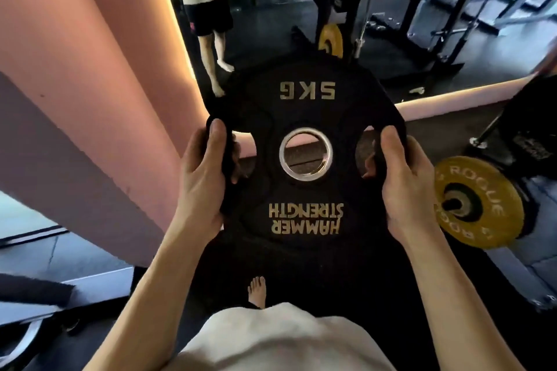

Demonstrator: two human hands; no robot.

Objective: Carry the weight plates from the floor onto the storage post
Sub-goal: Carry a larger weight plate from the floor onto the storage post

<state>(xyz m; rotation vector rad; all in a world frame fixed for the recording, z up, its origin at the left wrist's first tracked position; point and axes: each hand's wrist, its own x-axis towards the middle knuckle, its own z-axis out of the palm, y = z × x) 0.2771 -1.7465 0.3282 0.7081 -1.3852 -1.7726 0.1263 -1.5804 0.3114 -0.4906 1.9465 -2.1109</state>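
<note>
The plate (304, 117), black with gold "5KG" lettering, was held up in front of your chest, clear of the floor. Your left hand (202, 178) and right hand (404, 184) clamped its opposite edges, thumbs on the face, fingers curled through the grip holes. A yellow plate (482, 205) sat on a post to your right.

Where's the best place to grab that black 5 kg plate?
By the two slots either side of the centre hole, coming in from each edge. The plate has cut-out handles there; the left hand and right hand curl fingers through them.
</note>
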